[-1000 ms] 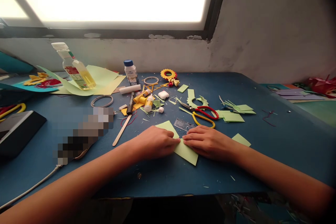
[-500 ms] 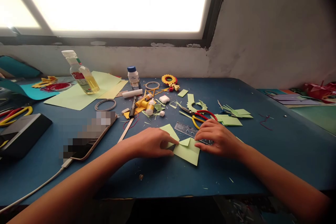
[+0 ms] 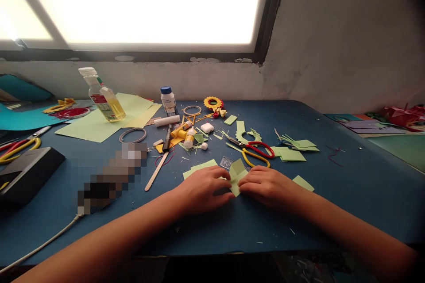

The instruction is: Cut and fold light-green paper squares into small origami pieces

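Observation:
A small creased piece of light green paper [image 3: 237, 170] stands partly raised between my two hands near the front of the table. My left hand [image 3: 207, 188] is closed on its left side, fingers curled and thumb below. On the right side, the bent fingers of my right hand [image 3: 268, 185] pinch its lower edge. Another green sheet [image 3: 199, 168] lies partly beneath my left hand. Just behind the paper is a clear stencil ruler [image 3: 226, 162], mostly covered. Scissors with one red and one yellow handle [image 3: 257, 155] rest beyond my right fingers.
A wooden stick [image 3: 156, 172], a glue bottle [image 3: 190, 138] and a black marker [image 3: 167, 139] lie left of centre. Green paper pieces [image 3: 292, 154] are at right. Farther left are a blurred-out phone [image 3: 113, 177] with a white cable, and a bottle of yellow liquid [image 3: 108, 101].
The green paper was lying flat under my left fingertip; now it is lifted and bent between both hands. My right hand has come slightly nearer and to the left.

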Demonstrator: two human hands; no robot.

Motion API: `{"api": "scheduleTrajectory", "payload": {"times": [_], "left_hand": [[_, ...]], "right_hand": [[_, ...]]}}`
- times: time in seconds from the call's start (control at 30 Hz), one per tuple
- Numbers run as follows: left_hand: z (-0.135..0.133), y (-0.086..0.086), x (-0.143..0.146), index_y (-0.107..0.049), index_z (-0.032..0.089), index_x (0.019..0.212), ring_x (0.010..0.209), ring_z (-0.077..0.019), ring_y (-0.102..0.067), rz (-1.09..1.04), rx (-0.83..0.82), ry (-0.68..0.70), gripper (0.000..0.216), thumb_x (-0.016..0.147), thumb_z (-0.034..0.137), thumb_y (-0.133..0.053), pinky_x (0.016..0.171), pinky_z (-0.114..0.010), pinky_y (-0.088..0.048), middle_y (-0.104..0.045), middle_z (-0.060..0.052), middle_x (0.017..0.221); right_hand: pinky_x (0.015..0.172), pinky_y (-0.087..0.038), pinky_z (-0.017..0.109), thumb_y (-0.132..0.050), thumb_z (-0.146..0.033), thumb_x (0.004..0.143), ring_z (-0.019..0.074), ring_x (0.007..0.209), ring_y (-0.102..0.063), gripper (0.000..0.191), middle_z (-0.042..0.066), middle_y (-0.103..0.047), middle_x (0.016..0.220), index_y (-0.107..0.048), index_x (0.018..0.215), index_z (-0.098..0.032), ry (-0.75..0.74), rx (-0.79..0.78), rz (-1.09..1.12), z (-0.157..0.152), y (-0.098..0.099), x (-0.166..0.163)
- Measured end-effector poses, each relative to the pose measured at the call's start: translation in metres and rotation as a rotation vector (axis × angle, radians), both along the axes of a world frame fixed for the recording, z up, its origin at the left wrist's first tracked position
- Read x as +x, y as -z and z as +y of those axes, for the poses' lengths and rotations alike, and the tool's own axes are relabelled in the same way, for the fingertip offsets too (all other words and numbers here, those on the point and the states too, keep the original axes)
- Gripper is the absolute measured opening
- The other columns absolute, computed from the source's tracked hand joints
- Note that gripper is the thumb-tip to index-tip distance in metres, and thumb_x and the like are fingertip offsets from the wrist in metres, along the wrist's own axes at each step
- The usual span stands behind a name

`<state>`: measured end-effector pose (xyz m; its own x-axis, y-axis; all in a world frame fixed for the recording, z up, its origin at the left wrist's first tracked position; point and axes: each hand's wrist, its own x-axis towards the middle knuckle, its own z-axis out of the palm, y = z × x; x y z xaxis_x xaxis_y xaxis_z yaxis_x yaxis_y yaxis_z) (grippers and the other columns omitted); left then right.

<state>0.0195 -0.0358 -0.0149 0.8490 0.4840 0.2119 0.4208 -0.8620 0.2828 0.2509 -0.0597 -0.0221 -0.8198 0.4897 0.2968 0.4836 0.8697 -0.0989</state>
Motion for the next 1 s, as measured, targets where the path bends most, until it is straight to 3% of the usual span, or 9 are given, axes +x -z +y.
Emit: {"api": "scheduleTrajectory", "payload": {"times": [0.1, 0.2, 0.43, 0.77, 1.0], "left_hand": [[0.009, 0.003, -0.002, -0.066, 0.02, 0.103, 0.102, -0.0177, -0.06, -0.024, -0.093, 0.078, 0.021, 0.085, 0.026, -0.056, 0.091, -0.028, -0.045, -0.064, -0.005, 0.114], [0.015, 0.007, 0.002, -0.065, 0.018, 0.104, 0.1, -0.0171, -0.061, -0.061, -0.139, 0.066, 0.021, 0.084, 0.023, -0.058, 0.087, -0.026, -0.047, -0.066, -0.006, 0.111], [0.013, 0.013, 0.011, -0.069, 0.016, 0.084, 0.082, -0.0153, -0.064, -0.108, -0.014, -0.028, 0.016, 0.087, 0.023, -0.055, 0.078, -0.026, -0.048, -0.07, -0.005, 0.088], [0.004, 0.011, 0.008, -0.067, 0.019, 0.097, 0.095, -0.017, -0.063, -0.084, 0.112, 0.14, 0.021, 0.089, 0.024, -0.049, 0.086, -0.03, -0.047, -0.07, -0.005, 0.097], [0.002, 0.005, 0.009, -0.066, 0.018, 0.103, 0.09, -0.0182, -0.062, 0.032, 0.129, 0.168, 0.024, 0.088, 0.024, -0.048, 0.084, -0.031, -0.048, -0.066, -0.007, 0.103]], "right_hand": [[0.083, -0.046, 0.033, -0.051, -0.028, 0.092, 0.0185, 0.09, -0.062, 0.018, 0.007, -0.068, 0.1, -0.064, 0.099, -0.017, 0.013, -0.081, 0.028, 0.001, -0.004, 0.007], [0.089, -0.045, 0.034, -0.057, -0.033, 0.088, 0.02, 0.099, -0.059, 0.025, 0.008, -0.065, 0.109, -0.062, 0.107, -0.019, 0.051, -0.09, 0.064, 0.004, -0.005, 0.008], [0.077, -0.047, 0.034, -0.043, -0.02, 0.094, 0.0181, 0.08, -0.062, 0.022, 0.007, -0.069, 0.09, -0.065, 0.092, -0.019, 0.072, 0.057, 0.095, 0.008, 0.003, -0.001], [0.08, -0.05, 0.027, -0.048, -0.02, 0.092, 0.0161, 0.09, -0.065, 0.018, 0.007, -0.069, 0.1, -0.066, 0.095, -0.019, 0.048, -0.476, 0.19, 0.008, -0.007, 0.02], [0.079, -0.048, 0.029, -0.052, -0.024, 0.089, 0.0162, 0.085, -0.06, 0.014, 0.007, -0.064, 0.094, -0.064, 0.085, -0.017, 0.21, -0.496, 0.229, 0.01, -0.009, 0.007]]}}
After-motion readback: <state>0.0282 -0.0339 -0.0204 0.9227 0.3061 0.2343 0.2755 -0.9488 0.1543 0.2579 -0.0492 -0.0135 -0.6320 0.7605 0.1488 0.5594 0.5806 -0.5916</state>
